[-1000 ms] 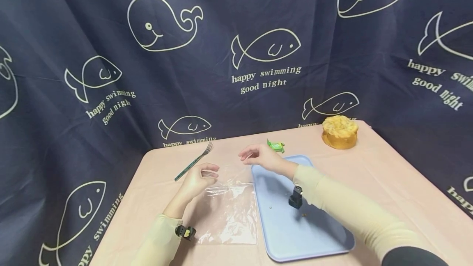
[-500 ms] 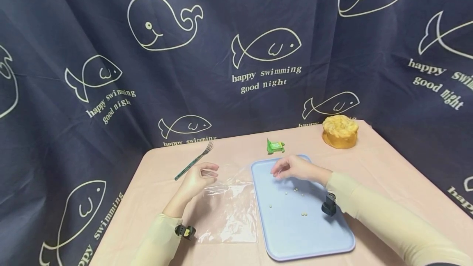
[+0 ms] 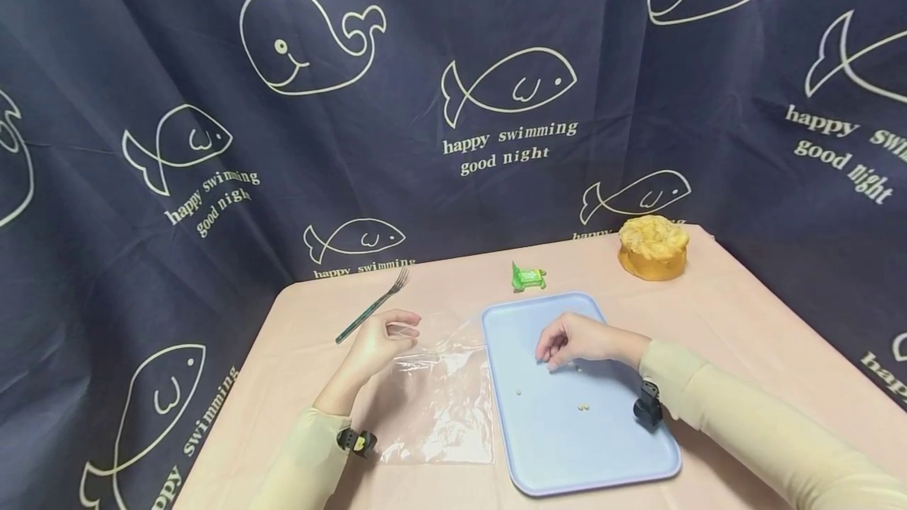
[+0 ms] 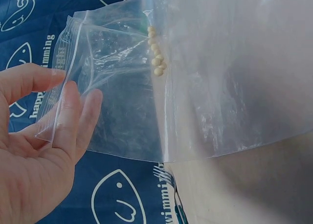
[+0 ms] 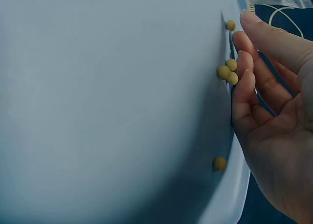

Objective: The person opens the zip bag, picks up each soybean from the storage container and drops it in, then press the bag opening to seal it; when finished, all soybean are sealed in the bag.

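Note:
My left hand (image 3: 375, 349) holds the zip edge of a clear zip-lock bag (image 3: 442, 415), thumb on one side and fingers on the other. In the left wrist view, several soybeans (image 4: 156, 57) sit inside the bag (image 4: 117, 121) along a fold. My right hand (image 3: 577, 338) is low over the blue tray (image 3: 560, 455), fingers bent and thumb apart. The right wrist view shows its fingertips right beside a cluster of soybeans (image 5: 224, 72), with single soybeans (image 5: 220, 164) lying apart on the tray. Nothing shows between that thumb and fingers.
A fork (image 3: 372, 307) lies beyond my left hand. Behind the tray is a small green packet (image 3: 527, 277), and a round bread (image 3: 653, 249) stands at the back right. A dark fish-print curtain (image 3: 510, 203) hangs behind the pink-covered table (image 3: 765, 368).
My right hand has moved from above the bag's mouth back right and down over the tray, near the soybeans. My left hand keeps its hold on the bag.

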A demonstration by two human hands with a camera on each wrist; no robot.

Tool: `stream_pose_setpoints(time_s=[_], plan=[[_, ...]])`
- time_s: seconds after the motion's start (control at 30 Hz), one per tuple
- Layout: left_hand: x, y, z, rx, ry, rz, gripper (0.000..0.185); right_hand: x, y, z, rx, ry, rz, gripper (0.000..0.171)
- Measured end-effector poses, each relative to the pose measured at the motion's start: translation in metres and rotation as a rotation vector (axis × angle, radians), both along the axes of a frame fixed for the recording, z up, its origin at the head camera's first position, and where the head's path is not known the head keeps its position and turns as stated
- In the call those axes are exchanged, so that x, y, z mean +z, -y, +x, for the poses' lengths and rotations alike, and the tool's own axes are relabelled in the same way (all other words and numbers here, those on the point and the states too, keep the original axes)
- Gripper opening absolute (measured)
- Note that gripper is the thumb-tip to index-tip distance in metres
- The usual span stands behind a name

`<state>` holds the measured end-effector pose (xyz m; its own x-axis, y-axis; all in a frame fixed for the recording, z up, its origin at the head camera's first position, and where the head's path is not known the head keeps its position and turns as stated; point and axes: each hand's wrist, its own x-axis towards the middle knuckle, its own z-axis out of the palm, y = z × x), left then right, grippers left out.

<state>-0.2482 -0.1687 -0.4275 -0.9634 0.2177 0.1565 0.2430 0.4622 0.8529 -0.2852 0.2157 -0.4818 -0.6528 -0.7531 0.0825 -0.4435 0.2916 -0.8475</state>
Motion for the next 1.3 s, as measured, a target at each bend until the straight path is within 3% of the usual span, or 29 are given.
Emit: stream_pose_setpoints(time_s=[0.2, 0.43, 0.73, 1.03, 1.3], plan=[[-0.003, 0.003, -0.004, -0.014, -0.001, 0.011, 0.036, -0.002, 0.001, 0.002, 0.004, -0.085, 0.033, 0.012], [-0.004, 0.004, -0.005, -0.016, 0.009, 0.014, 0.037, -0.003, 0.003, 0.002, -0.017, -0.097, 0.050, 0.008], [-0.003, 0.003, -0.004, -0.008, 0.003, -0.001, 0.037, 0.012, 0.016, -0.010, -0.088, -0.127, 0.043, 0.003], [-0.005, 0.001, -0.003, -0.002, -0.008, 0.000, 0.038, 0.048, 0.068, -0.024, -0.256, -0.153, -0.041, 0.010], [-0.007, 0.003, -0.007, -0.021, -0.005, -0.001, 0.037, 0.065, 0.121, -0.027, -0.214, -0.195, -0.074, 0.008]])
